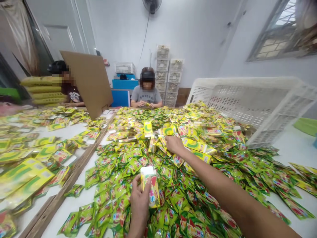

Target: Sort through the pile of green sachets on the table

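My left hand (140, 198) is closed round a small yellow printed box (154, 193) with a red fruit picture, held tilted above the heap. A white flap (147, 170) stands up at its top end. Farther forward, my right hand (174, 144) reaches into the pile of yellow boxes (196, 144), its fingers curled on the edge of a yellow box (162, 140). The fingertips are partly hidden. Beneath both hands spreads a thick heap of small green sachets (119, 195).
A wooden strip (81, 165) divides the white tabletop, with more yellow boxes (24, 178) to its left. On the right a white perforated crate (223, 99) lies tipped over. Across the table sits a person (146, 94); another person (71, 92) is behind a cardboard sheet (86, 79).
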{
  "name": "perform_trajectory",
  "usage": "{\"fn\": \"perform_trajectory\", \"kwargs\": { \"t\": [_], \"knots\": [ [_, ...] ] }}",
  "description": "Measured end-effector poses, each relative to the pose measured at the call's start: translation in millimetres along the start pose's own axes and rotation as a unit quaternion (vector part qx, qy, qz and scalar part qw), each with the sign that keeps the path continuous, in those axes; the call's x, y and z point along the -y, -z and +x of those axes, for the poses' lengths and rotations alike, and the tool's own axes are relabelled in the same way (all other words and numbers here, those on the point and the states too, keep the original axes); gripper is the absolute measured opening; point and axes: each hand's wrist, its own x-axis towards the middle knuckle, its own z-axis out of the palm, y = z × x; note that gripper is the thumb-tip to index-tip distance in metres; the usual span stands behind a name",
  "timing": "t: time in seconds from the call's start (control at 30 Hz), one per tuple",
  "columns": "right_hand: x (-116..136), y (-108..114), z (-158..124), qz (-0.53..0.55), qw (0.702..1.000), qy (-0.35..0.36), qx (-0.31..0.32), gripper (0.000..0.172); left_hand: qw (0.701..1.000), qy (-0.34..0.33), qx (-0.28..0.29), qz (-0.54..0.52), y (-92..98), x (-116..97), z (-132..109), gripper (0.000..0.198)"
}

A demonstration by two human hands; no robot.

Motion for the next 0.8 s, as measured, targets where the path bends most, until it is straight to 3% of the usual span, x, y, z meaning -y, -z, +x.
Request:
{"fn": "perform_trajectory", "kwargs": {
  "t": [0.13,0.27,0.37,0.47,0.6,0.67,0.73,0.8],
  "knots": [
    [-29,-6,39,-0.034,0.999,-0.008,0.026,0.029,1.000,0.003,-0.007,-0.009,-1.0,-2,0,0.065],
    [-35,-23,47,-0.028,1.000,0.005,0.000,0.021,1.000,-0.004,-0.011,-0.027,-2.0,1,2,0.061],
    [-36,-25,42,0.005,1.000,0.006,-0.027,0.019,1.000,-0.010,-0.008,-0.028,-3.2,2,0,0.059],
    [-39,-13,30,0.066,0.995,-0.007,-0.071,0.018,0.999,-0.006,0.016,-0.032,-2.9,0,-1,0.060],
    [-34,-4,-8,0.173,0.977,-0.005,-0.126,0.027,0.998,-0.008,0.046,-0.035,1.4,-4,0,0.059],
    [-26,-18,-37,0.289,0.949,0.008,-0.127,0.028,0.998,-0.008,0.056,-0.032,4.1,-6,2,0.055],
    [-18,-41,-69,0.457,0.883,0.010,-0.108,0.028,0.998,-0.004,0.064,-0.025,6.4,-6,3,0.051],
    [-11,-64,-98,0.554,0.829,-0.003,-0.082,0.033,0.997,0.001,0.072,-0.011,8.0,-6,3,0.050]
  ]
}}
